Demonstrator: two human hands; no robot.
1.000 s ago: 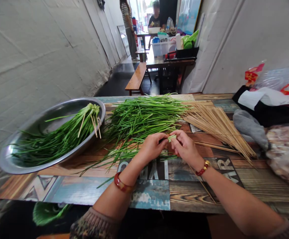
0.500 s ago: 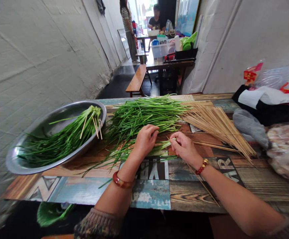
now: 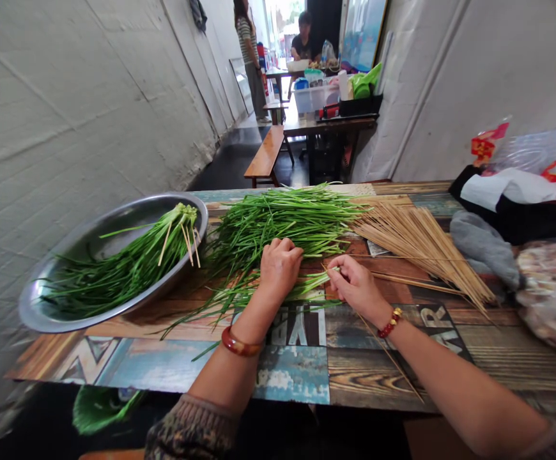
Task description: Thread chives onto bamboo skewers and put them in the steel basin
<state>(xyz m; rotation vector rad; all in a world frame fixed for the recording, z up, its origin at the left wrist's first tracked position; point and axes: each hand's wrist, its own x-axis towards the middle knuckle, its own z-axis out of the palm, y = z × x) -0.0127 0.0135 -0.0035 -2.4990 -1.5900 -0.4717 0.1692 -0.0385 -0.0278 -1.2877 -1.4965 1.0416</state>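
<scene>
My right hand point(image 3: 355, 284) pinches the pale ends of a few garlic chives point(image 3: 314, 281) together with a thin bamboo skewer point(image 3: 388, 354), which slants out below the palm toward the table's front edge. Against the near side of a large heap of garlic chives point(image 3: 282, 214) rests my left hand point(image 3: 280, 265), its fingers curled under and what they hold hidden. Right of the heap, many loose bamboo skewers point(image 3: 417, 246) lie fanned out. A metal basin point(image 3: 201, 220) at the left contains chives point(image 3: 148, 271) threaded on skewers near their pale ends.
Clear plastic bags point(image 3: 553, 294) with pale contents and a grey bag point(image 3: 482, 246) crowd the table's right end. A green bag point(image 3: 100, 409) hangs below the front edge. Beyond are a bench point(image 3: 266, 153), a table with a plastic bin point(image 3: 319, 97), and two people.
My left hand has turned back-up, and its fingers have bent down onto the near edge of the chive heap. The right hand keeps its pinch in about the same place.
</scene>
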